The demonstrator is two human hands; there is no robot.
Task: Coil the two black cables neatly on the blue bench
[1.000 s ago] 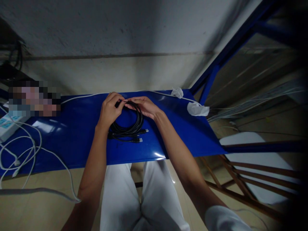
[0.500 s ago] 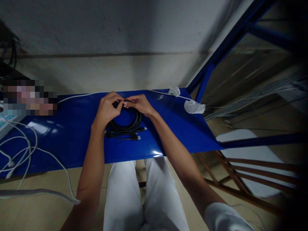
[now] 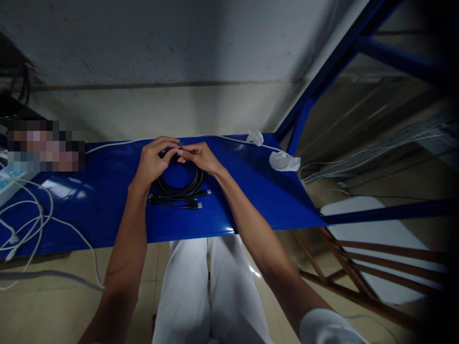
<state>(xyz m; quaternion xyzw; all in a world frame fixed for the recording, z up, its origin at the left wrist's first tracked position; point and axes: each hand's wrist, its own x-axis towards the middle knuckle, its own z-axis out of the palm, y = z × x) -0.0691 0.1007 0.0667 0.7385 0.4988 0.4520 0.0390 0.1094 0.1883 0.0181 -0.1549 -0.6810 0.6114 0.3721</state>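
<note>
A coil of black cables (image 3: 181, 190) lies on the blue table (image 3: 107, 200), its plug ends (image 3: 199, 205) pointing right on the near side. My left hand (image 3: 155, 158) is closed at the far left of the coil, with thumb and fingers pinched on its top. Meeting it from the right, my right hand (image 3: 198, 155) has its fingertips pressed together at the same spot. The fingers cover what is between them, so the small part at the top of the coil is hidden.
White cords (image 3: 46, 217) tangle at the left by a power strip (image 3: 14, 184). Crumpled white pieces (image 3: 285, 161) lie at the back right near a blue frame (image 3: 301, 124). A wooden chair (image 3: 380, 258) stands to the right.
The view has shifted slightly, so hands and coil appear a little further left. My fingers have moved slightly at the top of the coil; both hands stay pinched there.
</note>
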